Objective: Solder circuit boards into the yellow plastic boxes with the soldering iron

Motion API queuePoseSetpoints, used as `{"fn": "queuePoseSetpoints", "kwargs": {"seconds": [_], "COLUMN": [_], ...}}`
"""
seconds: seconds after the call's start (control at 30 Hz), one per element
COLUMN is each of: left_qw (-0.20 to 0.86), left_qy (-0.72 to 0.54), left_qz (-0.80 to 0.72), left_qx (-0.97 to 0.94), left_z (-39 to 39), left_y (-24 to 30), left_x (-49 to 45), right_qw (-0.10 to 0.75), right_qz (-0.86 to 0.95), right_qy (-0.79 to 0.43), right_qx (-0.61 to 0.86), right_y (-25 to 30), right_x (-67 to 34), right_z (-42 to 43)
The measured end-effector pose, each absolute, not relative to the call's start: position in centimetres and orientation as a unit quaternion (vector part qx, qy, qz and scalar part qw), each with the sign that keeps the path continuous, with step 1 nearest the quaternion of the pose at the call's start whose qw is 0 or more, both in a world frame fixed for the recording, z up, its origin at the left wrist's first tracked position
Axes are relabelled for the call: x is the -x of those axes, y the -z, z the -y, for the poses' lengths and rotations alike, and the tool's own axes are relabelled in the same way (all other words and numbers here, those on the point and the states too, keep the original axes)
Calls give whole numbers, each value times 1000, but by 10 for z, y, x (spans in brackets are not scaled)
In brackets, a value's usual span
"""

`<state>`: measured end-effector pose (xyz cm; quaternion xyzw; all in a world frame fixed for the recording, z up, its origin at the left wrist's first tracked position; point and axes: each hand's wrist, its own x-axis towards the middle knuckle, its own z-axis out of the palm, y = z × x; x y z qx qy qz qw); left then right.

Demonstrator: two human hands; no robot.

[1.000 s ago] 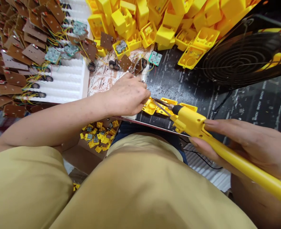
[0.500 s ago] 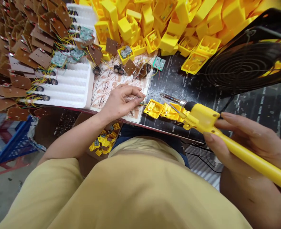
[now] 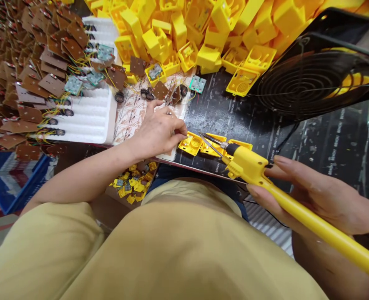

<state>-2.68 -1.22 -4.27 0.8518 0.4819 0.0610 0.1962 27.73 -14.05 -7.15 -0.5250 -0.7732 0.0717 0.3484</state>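
Observation:
My left hand (image 3: 157,129) rests on the patterned paper at the bench's near edge, fingers curled and pinched on something small I cannot make out, right beside an open yellow plastic housing (image 3: 192,144). My right hand (image 3: 315,193) grips a yellow soldering iron (image 3: 259,171) by its long handle. Its metal tip points left over the housing's other half (image 3: 214,143). The housing lies on a black mat (image 3: 234,114).
A heap of yellow housings (image 3: 203,33) fills the back. Brown circuit boards with wires (image 3: 31,71) cover the left, over a white foam tray (image 3: 87,116). A black fan (image 3: 315,79) stands at the right. Small yellow parts (image 3: 132,183) sit below the bench. A blue crate (image 3: 9,179) is far left.
My left hand spread on the paper and then curled back beside the housing. The iron lifted slightly to the right, then returned with its tip over the housing.

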Motion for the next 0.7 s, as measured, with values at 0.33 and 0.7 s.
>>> {"fn": "queuePoseSetpoints", "kwargs": {"seconds": [0.33,0.7], "left_qw": [226,272], "left_qy": [-2,-2], "left_qz": [-482,-498], "left_qx": [-847,-823], "left_z": [2,-2], "left_y": [38,30], "left_x": [19,21], "right_qw": [378,373], "right_qz": [822,834], "right_qy": [-119,-104], "right_qx": [410,392], "right_y": [53,49], "right_x": [-256,-254], "right_z": [130,129]}}
